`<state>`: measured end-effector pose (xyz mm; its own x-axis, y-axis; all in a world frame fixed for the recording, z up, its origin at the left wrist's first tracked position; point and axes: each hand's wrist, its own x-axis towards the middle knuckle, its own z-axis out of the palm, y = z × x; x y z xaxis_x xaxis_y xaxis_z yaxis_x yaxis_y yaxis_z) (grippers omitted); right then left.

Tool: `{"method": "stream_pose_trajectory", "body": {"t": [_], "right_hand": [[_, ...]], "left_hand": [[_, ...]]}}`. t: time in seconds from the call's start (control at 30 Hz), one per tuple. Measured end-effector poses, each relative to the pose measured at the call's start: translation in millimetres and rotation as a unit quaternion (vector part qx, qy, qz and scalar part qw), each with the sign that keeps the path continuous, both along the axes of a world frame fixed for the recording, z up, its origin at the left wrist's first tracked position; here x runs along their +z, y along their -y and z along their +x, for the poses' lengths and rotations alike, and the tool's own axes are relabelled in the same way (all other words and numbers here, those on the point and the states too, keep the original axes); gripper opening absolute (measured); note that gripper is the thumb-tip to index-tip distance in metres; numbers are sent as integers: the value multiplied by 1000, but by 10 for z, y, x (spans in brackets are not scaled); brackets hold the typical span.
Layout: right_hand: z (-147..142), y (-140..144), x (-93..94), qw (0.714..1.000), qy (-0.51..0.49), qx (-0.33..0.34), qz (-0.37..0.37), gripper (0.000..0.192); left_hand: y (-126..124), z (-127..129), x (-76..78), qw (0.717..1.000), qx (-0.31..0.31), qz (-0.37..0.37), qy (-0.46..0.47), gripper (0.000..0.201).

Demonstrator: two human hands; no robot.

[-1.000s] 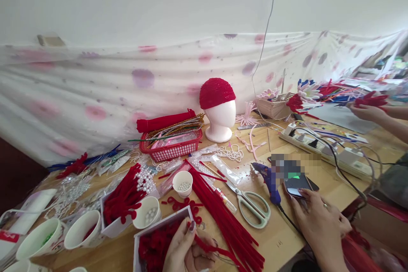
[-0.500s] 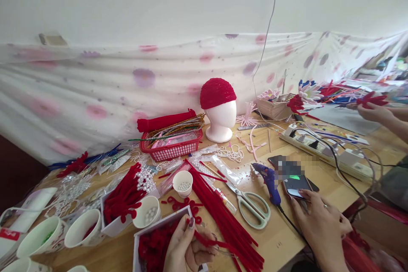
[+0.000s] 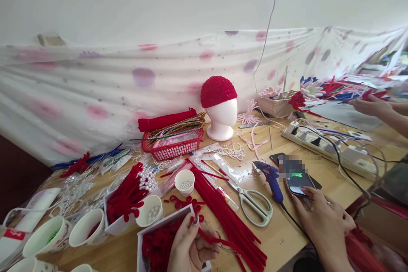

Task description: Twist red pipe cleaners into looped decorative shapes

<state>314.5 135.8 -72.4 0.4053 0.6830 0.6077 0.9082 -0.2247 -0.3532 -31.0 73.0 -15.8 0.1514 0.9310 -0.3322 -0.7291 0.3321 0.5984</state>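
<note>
My left hand [image 3: 191,248] sits at the bottom centre, fingers pinched around a bent red pipe cleaner [image 3: 216,241], just over a white box of red pieces [image 3: 156,244]. My right hand [image 3: 321,221] rests on the wooden table [image 3: 280,238] at the lower right, fingertips touching a smartphone [image 3: 298,182] whose screen is lit. A pile of long red pipe cleaners [image 3: 228,214] lies between the two hands. Green-handled scissors [image 3: 253,204] and a blue glue gun [image 3: 272,176] lie just left of the phone.
A foam head with a red cap [image 3: 219,108] stands at the back, next to a red basket [image 3: 172,142]. Paper cups [image 3: 87,227], pearl beads and packets crowd the left. A power strip with cables [image 3: 331,148] lies to the right. Another person's hands [image 3: 371,106] work with flowers at far right.
The view has shifted slightly down and right. My left hand has edged a little to the right with the red pipe cleaner. My right hand stays on the phone.
</note>
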Motion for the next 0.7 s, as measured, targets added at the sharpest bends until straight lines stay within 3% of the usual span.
{"method": "stream_pose_trajectory", "body": {"t": [0.3, 0.7], "right_hand": [[-41, -8, -9, 999, 19, -13, 27, 42], [-66, 12, 38, 1000, -5, -14, 9, 43]], "left_hand": [[48, 53, 179, 999, 34, -17, -14, 29], [51, 57, 193, 999, 35, -15, -9, 26]]}}
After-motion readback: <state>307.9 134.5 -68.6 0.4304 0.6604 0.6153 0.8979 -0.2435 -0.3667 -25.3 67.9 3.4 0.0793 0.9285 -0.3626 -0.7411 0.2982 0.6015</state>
